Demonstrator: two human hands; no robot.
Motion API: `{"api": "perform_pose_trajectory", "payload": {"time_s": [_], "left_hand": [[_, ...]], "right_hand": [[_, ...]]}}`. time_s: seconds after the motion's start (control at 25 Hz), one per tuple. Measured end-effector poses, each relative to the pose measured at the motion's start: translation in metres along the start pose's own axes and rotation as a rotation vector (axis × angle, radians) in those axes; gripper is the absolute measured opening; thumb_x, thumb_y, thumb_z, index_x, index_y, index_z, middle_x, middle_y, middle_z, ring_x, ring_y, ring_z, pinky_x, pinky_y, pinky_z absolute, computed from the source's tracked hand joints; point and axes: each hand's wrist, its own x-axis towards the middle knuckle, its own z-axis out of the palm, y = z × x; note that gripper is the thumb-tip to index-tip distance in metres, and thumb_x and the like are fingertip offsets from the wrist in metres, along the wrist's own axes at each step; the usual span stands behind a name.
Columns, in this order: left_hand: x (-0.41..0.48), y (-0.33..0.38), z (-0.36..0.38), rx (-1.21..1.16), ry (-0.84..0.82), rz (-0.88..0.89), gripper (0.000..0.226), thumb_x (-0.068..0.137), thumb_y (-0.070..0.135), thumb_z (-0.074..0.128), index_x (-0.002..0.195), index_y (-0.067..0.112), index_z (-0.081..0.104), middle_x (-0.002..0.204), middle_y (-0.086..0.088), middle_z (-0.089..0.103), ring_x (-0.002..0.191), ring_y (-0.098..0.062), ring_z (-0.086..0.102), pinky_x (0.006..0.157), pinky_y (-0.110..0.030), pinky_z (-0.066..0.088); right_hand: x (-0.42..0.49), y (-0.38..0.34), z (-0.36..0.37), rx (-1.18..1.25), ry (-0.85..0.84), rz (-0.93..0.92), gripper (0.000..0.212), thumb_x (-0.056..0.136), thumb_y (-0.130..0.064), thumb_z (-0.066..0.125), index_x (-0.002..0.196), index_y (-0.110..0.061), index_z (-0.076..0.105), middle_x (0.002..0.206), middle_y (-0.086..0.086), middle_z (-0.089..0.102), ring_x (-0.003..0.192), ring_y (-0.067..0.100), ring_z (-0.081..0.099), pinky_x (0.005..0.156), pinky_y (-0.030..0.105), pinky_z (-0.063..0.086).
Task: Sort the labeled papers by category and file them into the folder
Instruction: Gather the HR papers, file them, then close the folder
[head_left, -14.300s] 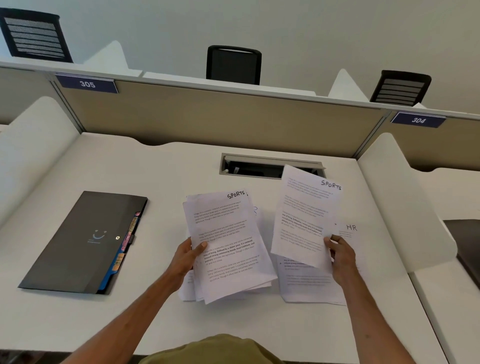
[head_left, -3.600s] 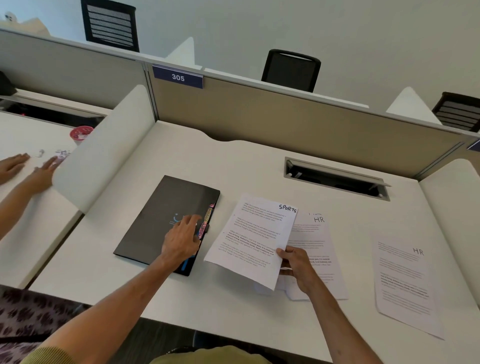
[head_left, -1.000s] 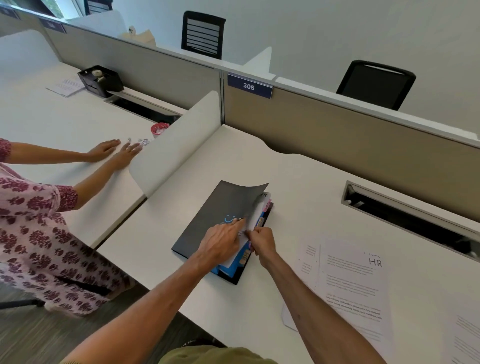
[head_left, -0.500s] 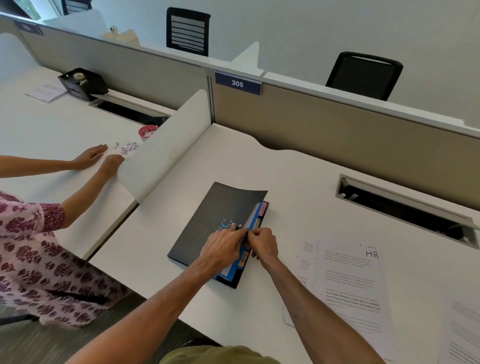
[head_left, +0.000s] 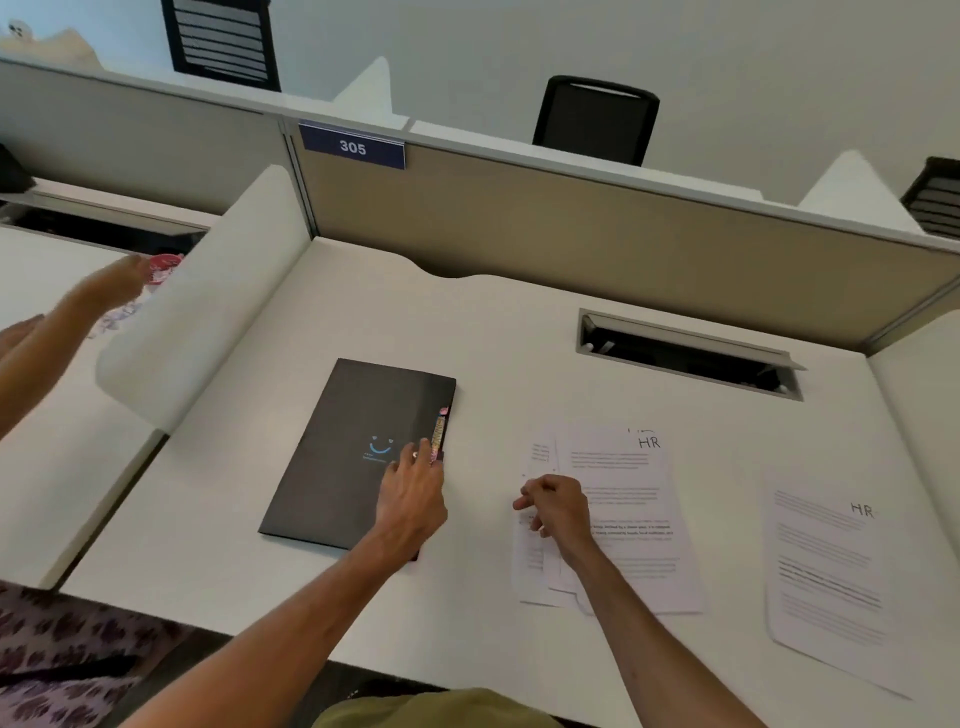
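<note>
Matte black folder (head_left: 358, 452), flat and closed on the smooth white desk (head_left: 493, 322), lying at nine o'clock from the papers. Left hand (head_left: 410, 499) spread palm-down on its lower right corner, fingers loosely apart, pressing rather than clamping; fingertips beside the coloured tabs (head_left: 439, 431) peeking from the right edge. Right hand (head_left: 553, 506) at three o'clock of the folder, loosely curled above the thin stack of printed sheets marked HR (head_left: 623, 519), holding nothing. Single HR sheet (head_left: 831, 587) well apart, at three o'clock of the stack. Rectangular metal-rimmed cable slot (head_left: 685, 353) at twelve o'clock.
</note>
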Motion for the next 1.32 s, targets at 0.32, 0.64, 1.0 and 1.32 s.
{"api": "perform_pose_trajectory", "payload": {"time_s": [0.32,0.64,1.0,1.32], "left_hand": [[-0.004,0.104,0.018,-0.159,-0.055,0.210,0.052,0.098,0.014,0.059,0.150,0.013,0.053,0.173,-0.011,0.026,0.156,-0.032,0.029,0.112,-0.048,0.049],[-0.014,0.258,0.039,-0.176,-0.113,0.339,0.058,0.099,0.017,0.057,0.156,0.018,0.044,0.174,-0.009,0.025,0.156,-0.030,0.028,0.108,-0.051,0.051],[-0.028,0.358,0.064,-0.143,-0.233,0.577,0.068,0.106,0.027,0.054,0.168,0.026,0.025,0.179,0.001,0.010,0.165,-0.024,0.006,0.131,-0.050,0.022],[-0.029,0.375,0.077,0.014,-0.294,0.627,0.070,0.111,0.034,0.046,0.171,0.028,0.010,0.179,-0.001,-0.006,0.165,-0.026,-0.013,0.133,-0.056,0.003]], "right_hand": [[-0.011,0.070,-0.106,0.092,0.268,0.015,0.017,0.098,-0.022,0.061,0.087,-0.018,0.074,0.076,-0.009,0.079,0.056,0.017,0.067,0.055,0.031,0.052],[0.000,0.172,-0.252,-0.492,0.465,0.039,0.049,0.093,-0.019,0.065,0.141,-0.021,0.057,0.146,0.003,0.054,0.135,0.028,0.046,0.102,0.047,0.043],[0.014,0.203,-0.283,-0.627,0.308,-0.079,0.059,0.095,-0.026,0.064,0.151,-0.017,0.047,0.158,0.005,0.038,0.143,0.028,0.037,0.108,0.047,0.045],[0.029,0.200,-0.310,-0.410,0.512,-0.087,0.051,0.089,-0.017,0.070,0.138,-0.015,0.059,0.150,0.005,0.045,0.136,0.030,0.045,0.103,0.050,0.048]]}}
